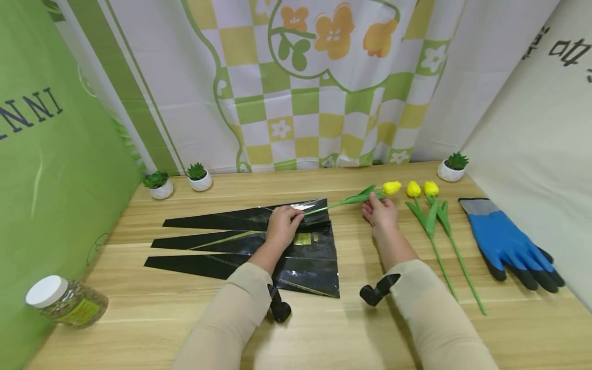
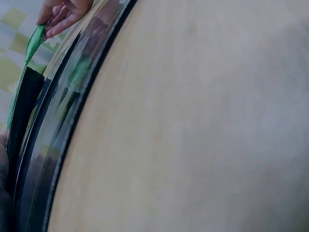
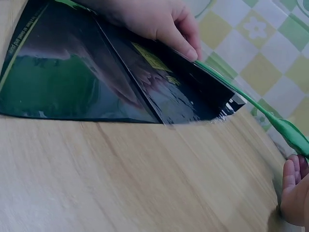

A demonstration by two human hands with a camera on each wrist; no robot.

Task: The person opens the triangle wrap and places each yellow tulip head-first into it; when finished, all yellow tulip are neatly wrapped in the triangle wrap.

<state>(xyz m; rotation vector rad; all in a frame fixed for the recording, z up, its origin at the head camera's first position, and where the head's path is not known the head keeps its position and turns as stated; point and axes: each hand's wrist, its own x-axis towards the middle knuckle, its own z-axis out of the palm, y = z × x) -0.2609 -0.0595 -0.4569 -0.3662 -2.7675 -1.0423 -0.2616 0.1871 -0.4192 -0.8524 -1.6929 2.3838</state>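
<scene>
A yellow artificial tulip (image 1: 391,187) lies nearly level, its bloom to the right. My right hand (image 1: 383,218) pinches it at the green leaves below the bloom. Farther down the stem, my left hand (image 1: 282,226) pinches it with thumb and fingers at the wide end of the rearmost black flower sleeve (image 1: 213,218). Whether the stem runs inside that sleeve or over it, I cannot tell. Two more black sleeves, the middle one (image 1: 178,243) and the front one (image 1: 314,272), lie fanned out beneath my left forearm. In the right wrist view the stem (image 3: 227,82) passes along the sleeve's edge.
Two yellow tulips (image 1: 431,222) lie right of my right hand, beside a blue-and-black work glove (image 1: 504,236). Small potted succulents (image 1: 200,180) stand along the back. A white-lidded jar (image 1: 76,306) lies tilted at the left. A patterned curtain (image 1: 305,103) hangs behind the table.
</scene>
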